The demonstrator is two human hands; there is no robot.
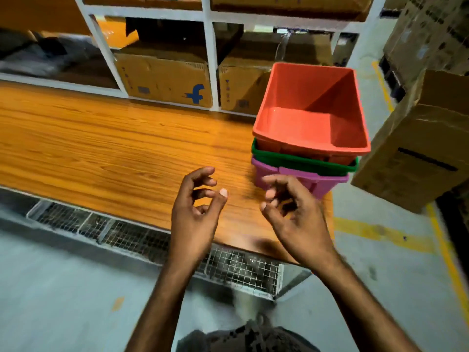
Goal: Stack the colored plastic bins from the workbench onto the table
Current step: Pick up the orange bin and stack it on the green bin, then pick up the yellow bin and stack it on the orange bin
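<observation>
a wood-grain counter (pixel 101 148) carries three nested bins at its right end: red bin (pixel 314 118) on top, green bin (pixel 302 162) in the middle, pink bin (pixel 307 180) at the bottom. just in front, the left hand (pixel 196 209) and right hand (pixel 291 209) hover empty, fingers loosely curled and apart.

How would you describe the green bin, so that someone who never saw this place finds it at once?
Look at the long wooden table and go to its right end, where three bins sit nested. The green bin is the middle one. Only its dark rim shows, between the open red bin on top and the pink bin below.
</observation>
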